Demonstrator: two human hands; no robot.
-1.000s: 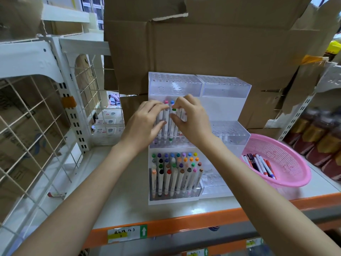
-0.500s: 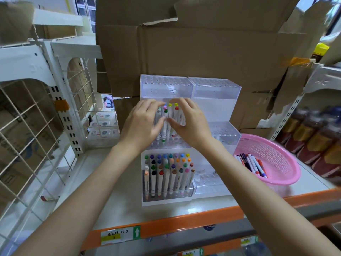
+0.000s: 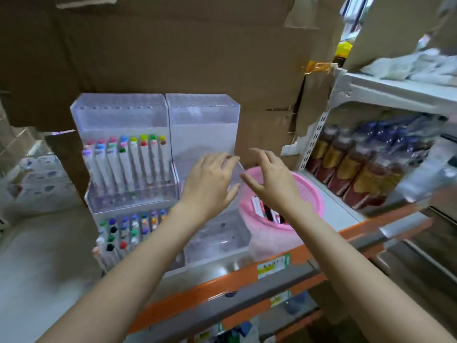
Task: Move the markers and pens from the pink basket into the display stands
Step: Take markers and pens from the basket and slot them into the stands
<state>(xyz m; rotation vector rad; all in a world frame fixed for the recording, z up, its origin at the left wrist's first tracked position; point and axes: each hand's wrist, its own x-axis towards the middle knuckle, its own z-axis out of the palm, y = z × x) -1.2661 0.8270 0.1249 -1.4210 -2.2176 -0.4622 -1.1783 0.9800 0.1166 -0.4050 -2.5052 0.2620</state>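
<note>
Two clear tiered display stands sit side by side on the shelf. The left stand [image 3: 118,115] holds white markers with coloured caps [image 3: 128,159] on its middle tier and more on its bottom tier [image 3: 128,226]. The right stand [image 3: 202,115] shows no pens. The pink basket [image 3: 311,191] stands to its right with several pens [image 3: 267,211] inside. My left hand [image 3: 210,184] hovers with spread fingers before the right stand. My right hand [image 3: 272,181] hovers over the basket, fingers relaxed. Neither hand holds anything.
Brown cardboard boxes [image 3: 173,45] fill the space behind the stands. To the right, a white rack [image 3: 371,90] holds bottles [image 3: 358,164]. The shelf has an orange front edge [image 3: 222,283] with labels. The picture is blurred by head motion.
Both hands have left the markers on the left stand's middle tier and moved right, toward the right stand and the basket. The view has swung to the right.
</note>
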